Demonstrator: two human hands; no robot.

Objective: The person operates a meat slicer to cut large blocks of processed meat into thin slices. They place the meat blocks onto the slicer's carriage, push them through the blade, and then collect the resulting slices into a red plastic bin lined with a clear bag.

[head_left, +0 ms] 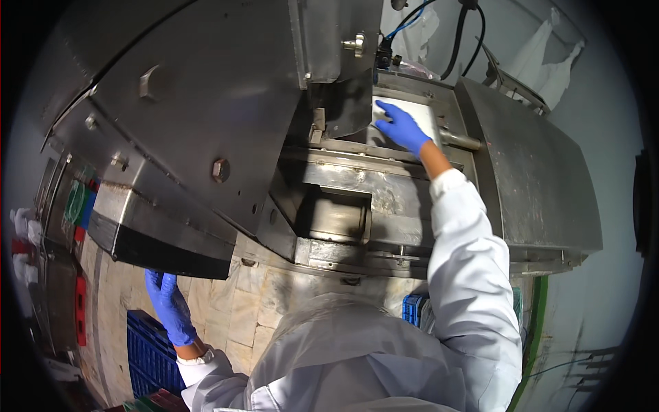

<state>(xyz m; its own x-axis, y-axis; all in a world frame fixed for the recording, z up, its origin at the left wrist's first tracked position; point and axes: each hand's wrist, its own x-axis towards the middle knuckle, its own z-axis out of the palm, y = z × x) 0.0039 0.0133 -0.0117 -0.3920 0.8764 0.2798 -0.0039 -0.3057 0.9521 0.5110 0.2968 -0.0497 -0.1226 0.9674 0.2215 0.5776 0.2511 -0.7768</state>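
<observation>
My right hand (pixel 403 128), in a blue glove, reaches into the steel machine with its thumb and fingers stretched apart. It lies over or against a white slab (pixel 424 113) in the machine's bed; whether it presses on the slab I cannot tell. A dark metal plate (pixel 350 106) hangs just left of those fingertips. Lower left, my left hand (pixel 168 309), also blue-gloved, points upward with fingers extended at the dark lower edge of a boxy steel chute (pixel 165 233). Its fingertips are partly hidden by that edge, and I see nothing held.
A square opening (pixel 334 215) sits in the machine's front. To the right bulges a large steel housing (pixel 532 172), with a metal rod (pixel 460 139) beside it. Blue crates (pixel 147 357) stand on the tiled floor (pixel 237 309). Cables (pixel 456 41) hang at the back.
</observation>
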